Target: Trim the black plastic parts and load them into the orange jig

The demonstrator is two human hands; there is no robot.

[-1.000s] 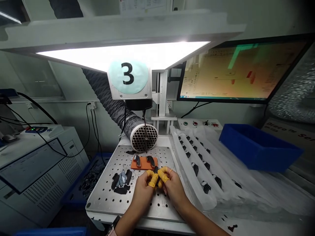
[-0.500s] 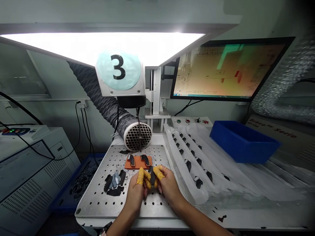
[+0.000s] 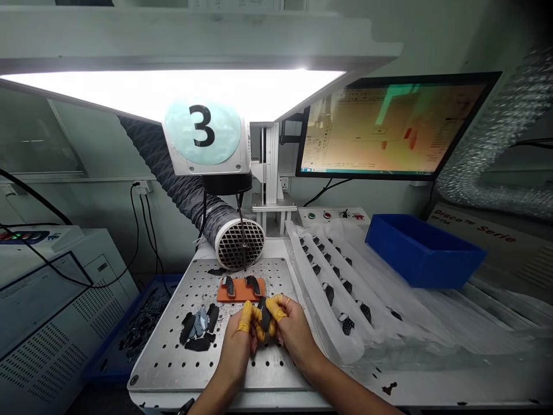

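My left hand (image 3: pixel 239 341) and my right hand (image 3: pixel 292 329) meet over the perforated metal plate (image 3: pixel 173 351), both with yellow finger cots. Together they pinch a small dark carbon-patterned part (image 3: pixel 264 314) held upright between the fingertips. Just behind them an orange fixture (image 3: pixel 240 291) carries two similar dark parts. A small heap of dark and grey pieces (image 3: pixel 199 326) lies on the plate to the left of my left hand.
A machine head with a "3" label (image 3: pixel 202 135) hangs above the plate, beside a ribbed exhaust hose (image 3: pixel 235 242). Clear bags with rows of parts (image 3: pixel 341 288) lie to the right, then a blue bin (image 3: pixel 421 249). A monitor (image 3: pixel 389 127) stands behind.
Both hands have drawn slightly toward me and left with the dark part, which is turned more upright between the fingertips. The camera view shifted a little.
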